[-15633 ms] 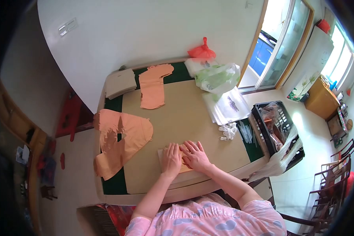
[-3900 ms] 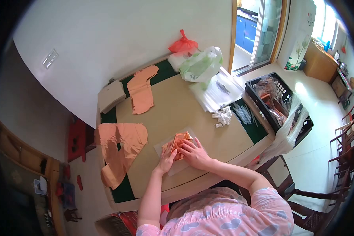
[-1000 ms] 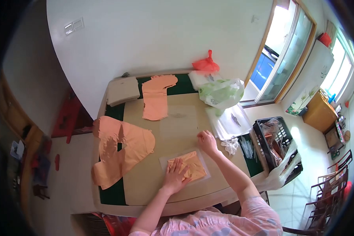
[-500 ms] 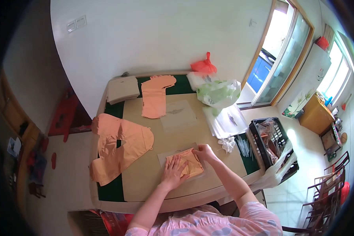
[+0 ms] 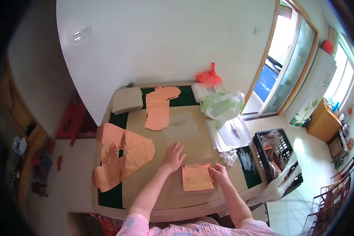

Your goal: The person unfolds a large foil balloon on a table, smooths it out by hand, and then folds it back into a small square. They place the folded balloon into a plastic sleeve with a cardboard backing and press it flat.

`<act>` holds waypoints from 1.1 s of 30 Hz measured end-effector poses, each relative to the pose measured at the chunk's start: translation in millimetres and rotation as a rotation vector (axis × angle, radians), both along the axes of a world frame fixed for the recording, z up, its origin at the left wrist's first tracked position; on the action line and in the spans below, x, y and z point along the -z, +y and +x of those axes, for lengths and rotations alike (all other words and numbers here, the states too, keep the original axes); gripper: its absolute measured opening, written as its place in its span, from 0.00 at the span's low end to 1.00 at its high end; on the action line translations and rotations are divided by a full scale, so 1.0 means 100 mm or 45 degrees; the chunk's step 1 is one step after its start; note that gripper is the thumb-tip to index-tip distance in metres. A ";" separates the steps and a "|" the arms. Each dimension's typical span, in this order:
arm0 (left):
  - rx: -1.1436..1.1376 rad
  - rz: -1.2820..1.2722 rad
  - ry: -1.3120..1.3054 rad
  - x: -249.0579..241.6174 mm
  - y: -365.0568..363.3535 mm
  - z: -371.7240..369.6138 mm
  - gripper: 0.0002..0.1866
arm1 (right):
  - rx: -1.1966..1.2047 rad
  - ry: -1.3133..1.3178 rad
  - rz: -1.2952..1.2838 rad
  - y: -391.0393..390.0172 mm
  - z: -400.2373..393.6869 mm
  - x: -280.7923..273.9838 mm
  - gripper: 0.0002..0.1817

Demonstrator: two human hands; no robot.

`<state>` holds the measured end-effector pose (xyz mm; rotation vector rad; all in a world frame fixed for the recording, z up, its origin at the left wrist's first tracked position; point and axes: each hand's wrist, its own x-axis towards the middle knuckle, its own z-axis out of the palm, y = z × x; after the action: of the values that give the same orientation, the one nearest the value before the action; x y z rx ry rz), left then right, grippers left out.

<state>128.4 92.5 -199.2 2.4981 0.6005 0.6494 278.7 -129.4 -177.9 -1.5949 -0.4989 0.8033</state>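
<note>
A folded square of shiny orange fabric [image 5: 198, 177] lies near the table's front edge, with what looks like a clear plastic bag [image 5: 200, 193] around it. My right hand [image 5: 220, 173] pinches the right edge of this packet. To the packet's left, my left hand [image 5: 173, 158] is held out with fingers apart, touching nothing that I can make out. A larger orange fabric piece [image 5: 120, 157] is spread on the left side of the table. Another orange piece [image 5: 158, 110], long and narrow, lies toward the back.
A flat clear bag [image 5: 181, 128] lies mid-table. At back left is a stack of beige sheets [image 5: 127, 100]. Clear bags [image 5: 234, 135], a green-white plastic bag [image 5: 223, 105] and a red bag [image 5: 209, 76] sit at right. A black crate [image 5: 279, 157] stands beside the table.
My left hand has lifted off the orange fabric and moved up and left of it. The packet has shifted right and been turned straighter, with my right hand still at its edge.
</note>
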 end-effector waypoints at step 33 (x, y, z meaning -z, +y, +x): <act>-0.093 0.281 0.541 -0.28 -0.58 -0.30 0.09 | 0.028 -0.319 -0.194 -0.40 -0.07 0.07 0.09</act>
<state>98.6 34.2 -171.6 2.8578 0.8116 0.2130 272.2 -169.5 -184.8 -1.8515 -0.6096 0.6398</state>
